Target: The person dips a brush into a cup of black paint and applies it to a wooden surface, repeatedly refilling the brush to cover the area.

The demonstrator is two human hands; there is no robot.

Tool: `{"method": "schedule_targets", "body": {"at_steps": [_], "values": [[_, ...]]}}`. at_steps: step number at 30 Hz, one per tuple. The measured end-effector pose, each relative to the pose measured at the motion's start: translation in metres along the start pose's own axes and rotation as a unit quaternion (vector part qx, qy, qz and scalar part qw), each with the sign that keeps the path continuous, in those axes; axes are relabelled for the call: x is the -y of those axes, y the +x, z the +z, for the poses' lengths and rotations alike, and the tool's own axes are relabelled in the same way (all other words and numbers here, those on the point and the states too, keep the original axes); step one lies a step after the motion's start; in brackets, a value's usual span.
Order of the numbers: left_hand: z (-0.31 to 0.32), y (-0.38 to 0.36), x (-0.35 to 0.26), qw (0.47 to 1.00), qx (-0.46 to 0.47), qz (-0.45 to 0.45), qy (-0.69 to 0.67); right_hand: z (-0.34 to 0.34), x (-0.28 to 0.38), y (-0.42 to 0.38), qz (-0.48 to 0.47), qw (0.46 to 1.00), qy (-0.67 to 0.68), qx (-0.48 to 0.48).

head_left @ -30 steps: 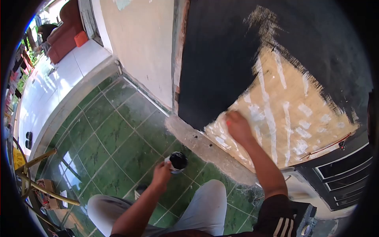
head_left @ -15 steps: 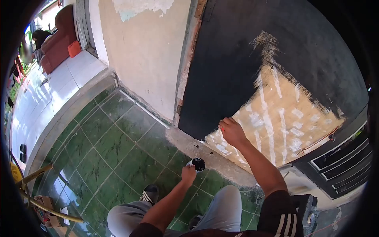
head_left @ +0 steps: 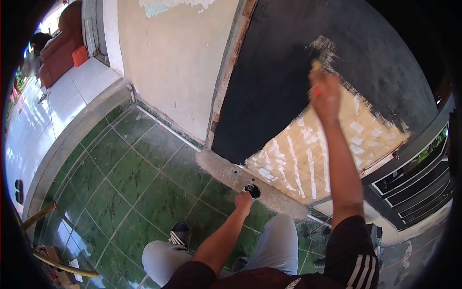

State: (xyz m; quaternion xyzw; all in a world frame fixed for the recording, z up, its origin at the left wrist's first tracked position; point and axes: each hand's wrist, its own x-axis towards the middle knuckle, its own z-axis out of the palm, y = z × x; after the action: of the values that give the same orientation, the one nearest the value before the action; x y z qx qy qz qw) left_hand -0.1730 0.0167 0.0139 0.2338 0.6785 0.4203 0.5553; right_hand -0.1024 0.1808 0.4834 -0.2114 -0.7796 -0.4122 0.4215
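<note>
My left hand (head_left: 244, 200) grips a small cup of black paint (head_left: 253, 191) above the floor near the doorsill. Raised against the upper part of the door panel (head_left: 269, 96), my right hand (head_left: 326, 94) is closed on a paintbrush (head_left: 315, 64), mostly hidden by the fingers and blurred. A bit of red shows between those fingers. Wet-looking black paint covers the panel's left side. Below and right of my right hand is a bare tan patch (head_left: 303, 159) with white streaks, and thin, scratchy black strokes border it above.
Green tiles (head_left: 139, 192) cover the floor, with a concrete sill (head_left: 226, 173) under the panel. A beige wall (head_left: 168, 62) stands left of the door frame. On the raised white-tiled porch (head_left: 62, 106) are a red sofa (head_left: 62, 43) and a person. Yellowish poles (head_left: 67, 267) lie lower left.
My right hand has swept up from the panel's lower left edge to its upper part. My left hand with the cup has shifted slightly up and right in view.
</note>
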Motion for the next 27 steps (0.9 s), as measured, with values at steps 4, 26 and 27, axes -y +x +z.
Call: {"method": "schedule_targets", "body": {"at_steps": [4, 26, 27], "values": [[0.005, -0.024, -0.052, 0.999, 0.008, 0.045, -0.018, 0.063, 0.056, -0.114, -0.006, 0.962, 0.095, 0.258], [-0.041, 0.045, 0.019, 0.996, -0.028, 0.058, 0.069, 0.036, 0.098, -0.130, 0.047, 0.958, 0.127, 0.254], [-0.046, 0.051, 0.028, 0.993, -0.025, 0.070, 0.094, 0.029, 0.121, -0.149, 0.115, 0.935, 0.185, 0.280]]}}
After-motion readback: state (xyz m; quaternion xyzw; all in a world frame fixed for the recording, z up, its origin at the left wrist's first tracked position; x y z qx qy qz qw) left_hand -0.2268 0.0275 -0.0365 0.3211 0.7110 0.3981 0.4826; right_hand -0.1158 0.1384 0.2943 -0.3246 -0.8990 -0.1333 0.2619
